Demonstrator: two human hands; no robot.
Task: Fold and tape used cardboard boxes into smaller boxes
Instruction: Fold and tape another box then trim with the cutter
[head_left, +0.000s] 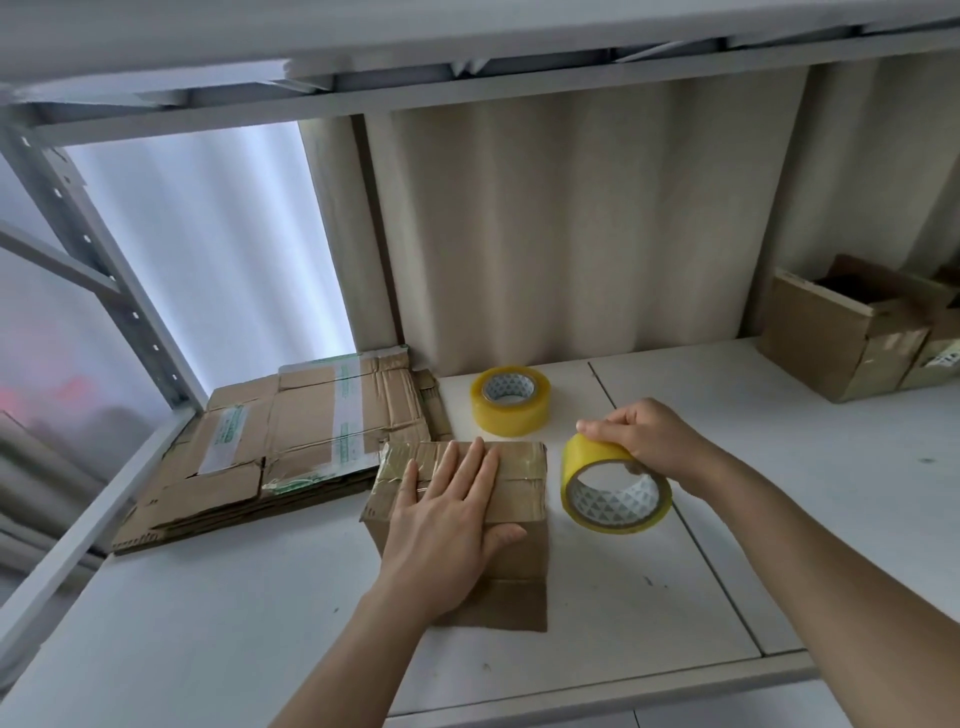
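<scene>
Small taped box (519, 499) stands on the white worktop (727, 545), roughly mid-depth and a bit left of centre. Top flaps closed, clear tape across the top and down over the left upper edge, tape looks wrinkled there

Left hand (449, 525) lies flat on the box top, fingers straight and close together pointing toward the back edge, thumb spread out along the front upper edge. It presses, grips nothing

Right hand (649, 441) holds a yellowish tape roll (613, 486) just right of the box. Fingers curled over the top of the roll, thumb not visible. Roll stands on its edge, tilted, open core facing the camera, core printed with a triangle pattern. Whether its lower rim touches the worktop: cannot tell. No clear strip visible between roll and box

Second tape roll (510, 400) lies flat on the worktop behind both, nearer the back edge, untouched

Stack of flattened cardboard boxes (291, 441) sits at the left side of the worktop, reaching from the back edge toward the left edge, old white-green tape on the top sheet. Its right end is just beside the small box's back-left corner, possibly touching

Open brown box (841, 332) in the back right corner, flaps up, dark inside, a second carton (935, 348) beside it, cut off by the frame

Curtain (571, 234) hangs behind the back edge, shelf frame (467, 83) overhead
</scene>
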